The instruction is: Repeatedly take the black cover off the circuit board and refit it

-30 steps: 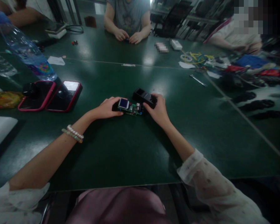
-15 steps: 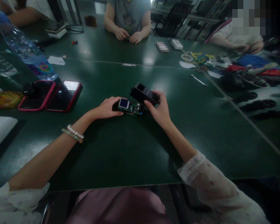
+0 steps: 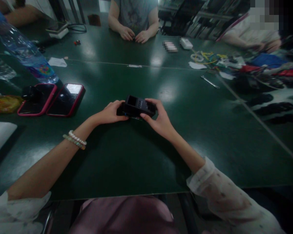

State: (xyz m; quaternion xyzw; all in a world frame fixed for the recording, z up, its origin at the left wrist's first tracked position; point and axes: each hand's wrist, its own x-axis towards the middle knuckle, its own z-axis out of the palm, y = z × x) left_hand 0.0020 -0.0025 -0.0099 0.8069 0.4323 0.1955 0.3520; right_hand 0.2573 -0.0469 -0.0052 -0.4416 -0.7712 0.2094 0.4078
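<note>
My right hand grips a black plastic casing by its right end, thumb in front and fingers behind. The casing has a rectangular window at its left and small holes beside it. It lies over a green circuit board, of which only a thin front edge shows. My left hand is closed round the left end of the board's assembly, thumb at the front. Whether the casing is seated on the board or just above it, I cannot tell.
Two phones in pink-red cases and a water bottle are at the left. A wrench lies to the right, near tangled cables. Across the green table sits a person; another is at far right.
My right hand has brought the black casing left and down over the circuit board, covering its screen and parts. My left hand has stayed almost where it was.
</note>
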